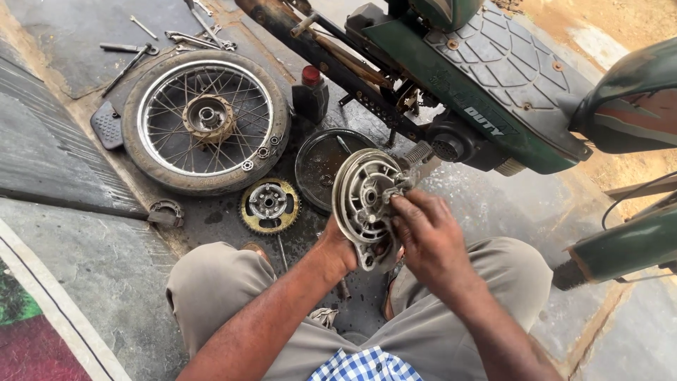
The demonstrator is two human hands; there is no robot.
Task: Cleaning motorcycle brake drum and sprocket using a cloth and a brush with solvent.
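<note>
Squatting low on a grey concrete floor (84, 275), dirty and stained dark with oil in the middle. Outdoors, with sandy brown ground (635, 21) past the floor's edge.

Holding a round metal brake plate (365, 204) up above the knees, tilted on its edge. Left hand (345, 247) wrapped tight around the plate's lower rim from behind. Right hand (427, 236) closed on the plate's right side, fingertips (400, 206) pressing on its inner part.

Just behind the plate, a flat black round pan (321, 166) on the floor. Beside that, a gold toothed sprocket (269, 205). Farther left, a spoked wheel (204, 120) with its tyre, lying flat. Near the wheel, a small dark bottle with a red cap (311, 92). At the top, wrenches (190, 39) scattered about. On the right, a green motorbike (493, 92) standing close. In the bottom left corner, a red and green mat (28, 339).
</note>
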